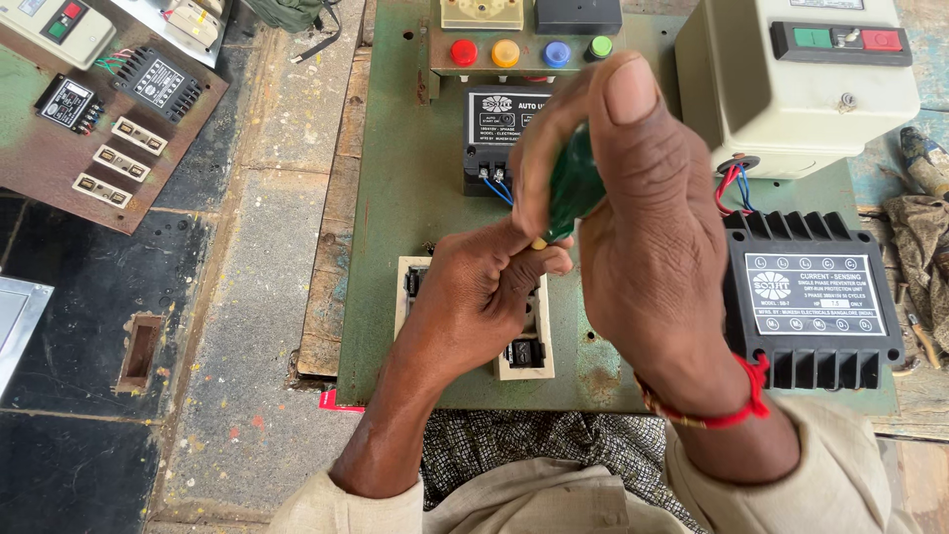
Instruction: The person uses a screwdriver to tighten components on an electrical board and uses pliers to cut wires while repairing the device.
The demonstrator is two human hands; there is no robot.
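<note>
Two hands work a green-handled screwdriver over a green metal panel.

Head view: the right hand (652, 237) is clamped around the translucent green plastic screwdriver handle (571, 183), held upright above the cream rectangular fuse holder (539, 341). The left hand (484, 292) is pinched on the screwdriver's lower end, just over that holder. A black finned relay box (813, 302) sits to the right on the green panel (395, 198).
</note>
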